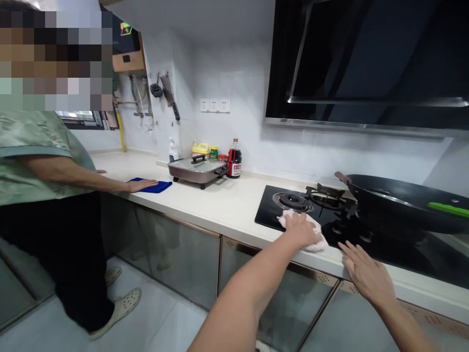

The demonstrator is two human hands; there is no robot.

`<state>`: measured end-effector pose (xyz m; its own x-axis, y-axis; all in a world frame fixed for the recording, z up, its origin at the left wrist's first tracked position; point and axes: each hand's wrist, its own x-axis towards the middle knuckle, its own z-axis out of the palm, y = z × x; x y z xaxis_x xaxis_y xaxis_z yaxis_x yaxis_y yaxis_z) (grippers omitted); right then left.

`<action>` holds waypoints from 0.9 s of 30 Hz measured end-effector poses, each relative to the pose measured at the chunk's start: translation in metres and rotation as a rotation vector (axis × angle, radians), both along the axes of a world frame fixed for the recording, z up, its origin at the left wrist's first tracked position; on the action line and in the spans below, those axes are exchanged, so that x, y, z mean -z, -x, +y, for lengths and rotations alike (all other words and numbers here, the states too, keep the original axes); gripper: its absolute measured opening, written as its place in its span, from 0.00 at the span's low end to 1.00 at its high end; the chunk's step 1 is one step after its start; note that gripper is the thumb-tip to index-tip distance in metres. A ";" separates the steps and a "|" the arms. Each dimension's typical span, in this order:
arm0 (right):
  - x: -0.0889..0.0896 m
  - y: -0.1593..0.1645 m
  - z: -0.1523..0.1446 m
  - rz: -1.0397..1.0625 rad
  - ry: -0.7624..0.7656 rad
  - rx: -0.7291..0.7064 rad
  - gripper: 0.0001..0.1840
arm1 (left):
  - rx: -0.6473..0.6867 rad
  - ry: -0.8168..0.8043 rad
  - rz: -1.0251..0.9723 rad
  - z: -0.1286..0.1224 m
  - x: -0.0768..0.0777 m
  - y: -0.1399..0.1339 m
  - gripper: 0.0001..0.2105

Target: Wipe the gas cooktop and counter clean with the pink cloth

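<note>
My left hand (pixel 302 231) presses a white cloth (pixel 315 243) onto the front left part of the black gas stove (pixel 269 208), just below a burner (pixel 293 201). Its fingers are bent over the cloth. With fingers stretched out, my right hand (pixel 368 271) rests on the counter's front edge, its fingertips by the stove's near rim. No object shows in it. A large black wok (pixel 388 208) sits on the stove's right side, and a bright green handle (pixel 449 210) lies across its rim.
At left, another person's hand (pixel 142 184) lies on a blue cloth (pixel 157 187) on the counter (pixel 223 205). An electric pan with a lid (pixel 198 171) stands beside a sauce bottle (pixel 235 161). The range hood (pixel 366 63) hangs above the stove. A cleaver (pixel 169 95) hangs on the wall.
</note>
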<state>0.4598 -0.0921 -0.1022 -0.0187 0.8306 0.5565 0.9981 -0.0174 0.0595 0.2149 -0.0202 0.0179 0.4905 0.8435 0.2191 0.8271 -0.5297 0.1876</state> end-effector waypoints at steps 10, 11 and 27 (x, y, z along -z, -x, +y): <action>0.003 0.001 0.001 0.018 -0.027 -0.036 0.35 | -0.527 -0.017 -0.023 0.049 -0.010 0.201 0.31; 0.002 0.002 0.000 0.017 -0.032 -0.036 0.35 | -0.562 -0.025 -0.025 0.047 -0.011 0.218 0.30; -0.002 0.005 0.002 0.027 -0.016 -0.023 0.34 | -0.222 -0.221 -0.165 -0.068 0.042 0.089 0.26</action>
